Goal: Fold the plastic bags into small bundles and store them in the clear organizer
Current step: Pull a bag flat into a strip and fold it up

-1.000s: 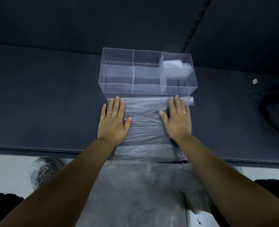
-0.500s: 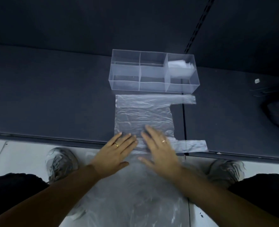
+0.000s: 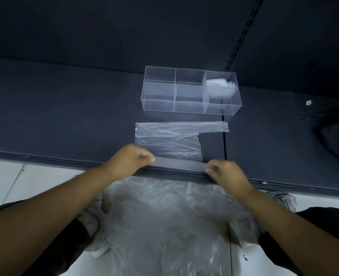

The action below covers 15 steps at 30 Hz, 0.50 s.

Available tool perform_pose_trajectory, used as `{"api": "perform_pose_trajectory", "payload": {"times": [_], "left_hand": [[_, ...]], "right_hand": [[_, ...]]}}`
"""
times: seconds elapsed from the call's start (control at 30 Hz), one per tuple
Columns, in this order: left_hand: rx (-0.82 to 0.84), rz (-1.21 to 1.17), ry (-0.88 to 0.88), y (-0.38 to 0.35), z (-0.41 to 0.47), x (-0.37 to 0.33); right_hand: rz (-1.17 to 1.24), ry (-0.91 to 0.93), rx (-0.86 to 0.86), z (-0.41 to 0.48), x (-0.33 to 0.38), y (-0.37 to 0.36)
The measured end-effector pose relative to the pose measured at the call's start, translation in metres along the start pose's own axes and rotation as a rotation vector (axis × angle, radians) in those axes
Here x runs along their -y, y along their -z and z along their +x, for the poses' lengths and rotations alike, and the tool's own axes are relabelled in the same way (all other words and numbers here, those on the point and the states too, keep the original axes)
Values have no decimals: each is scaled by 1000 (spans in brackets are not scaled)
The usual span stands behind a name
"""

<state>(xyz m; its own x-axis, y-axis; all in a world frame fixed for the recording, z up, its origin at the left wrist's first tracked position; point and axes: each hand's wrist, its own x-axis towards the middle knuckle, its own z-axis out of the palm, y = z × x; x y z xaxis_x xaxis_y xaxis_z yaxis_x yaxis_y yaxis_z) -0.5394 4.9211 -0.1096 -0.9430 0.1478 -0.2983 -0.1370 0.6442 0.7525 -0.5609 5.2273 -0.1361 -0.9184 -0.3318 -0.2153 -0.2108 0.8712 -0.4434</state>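
Note:
A clear plastic bag [image 3: 168,139] lies flat on the dark table [image 3: 65,120], one handle strip reaching right toward the table seam. My left hand [image 3: 131,161] and my right hand [image 3: 227,173] pinch the bag's near edge at the table's front lip, fingers curled on the plastic. Beyond the bag stands the clear organizer [image 3: 158,96] with several compartments. A folded white bag bundle [image 3: 220,86] sits in its back right compartment. More clear plastic [image 3: 164,226] hangs below the table edge over my lap.
A dark object [image 3: 335,140] lies at the table's right edge, with a small white scrap [image 3: 309,102] beyond it. A dark wall [image 3: 164,26] rises behind the organizer. White floor tiles [image 3: 9,182] and my shoes show below the table front.
Both hands slid from the bag's far edge back across it to the near edge, then closed from flat palms into pinches on the plastic. The camera pulled back.

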Motion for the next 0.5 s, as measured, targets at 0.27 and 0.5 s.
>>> {"api": "perform_pose_trajectory", "payload": {"times": [0.27,0.5], "left_hand": [[-177,-361,291,12,32,11],[-443,-217,384,17,72,17]], "right_hand": [[698,-314,132,23,-48,73],[703,-512,-209,84,-42,50]]}}
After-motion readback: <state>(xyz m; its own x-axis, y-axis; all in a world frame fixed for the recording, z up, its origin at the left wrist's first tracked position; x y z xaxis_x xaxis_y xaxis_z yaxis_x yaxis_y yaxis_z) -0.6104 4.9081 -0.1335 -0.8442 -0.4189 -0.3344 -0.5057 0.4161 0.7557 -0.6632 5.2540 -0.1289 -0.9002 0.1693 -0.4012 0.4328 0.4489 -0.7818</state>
